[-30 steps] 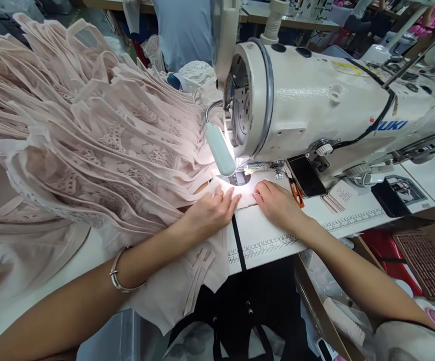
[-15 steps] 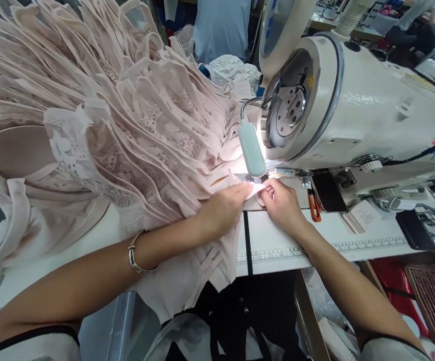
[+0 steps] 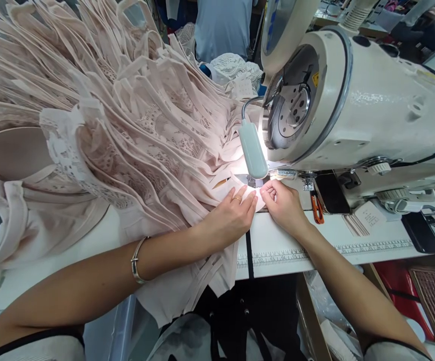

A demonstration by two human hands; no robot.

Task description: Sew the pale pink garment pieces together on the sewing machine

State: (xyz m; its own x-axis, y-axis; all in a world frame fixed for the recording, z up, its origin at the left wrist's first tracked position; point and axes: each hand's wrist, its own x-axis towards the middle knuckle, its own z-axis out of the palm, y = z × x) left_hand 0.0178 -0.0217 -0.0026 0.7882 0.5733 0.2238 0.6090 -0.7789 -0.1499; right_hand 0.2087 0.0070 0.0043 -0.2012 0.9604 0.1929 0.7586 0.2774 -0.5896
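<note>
A pale pink bra (image 3: 220, 200) lies under the needle area of a sewing machine (image 3: 315, 100), its edge brightly lit by a small lamp (image 3: 253, 150). On that fabric, just in front of the machine's foot, my left hand (image 3: 229, 218) rests with its fingers stretched out and slightly apart. My right hand (image 3: 285, 204) is closed, pinching the fabric's edge between thumb and fingers, close beside the left fingertips. The lamp partly hides the needle and presser foot.
A big heap of pink lace bras (image 3: 127, 100) covers the left side. Orange-handled thread snips (image 3: 317, 208), a dark phone (image 3: 332, 193) and paper tags (image 3: 368, 216) lie right of my hands. A ruler strip (image 3: 288, 256) runs along the table's front. A person in blue (image 3: 223, 30) is beyond.
My left hand has drawn back a little toward me and its fingers have spread on the fabric. My right hand stays near the same spot on the edge. The view has shifted slightly.
</note>
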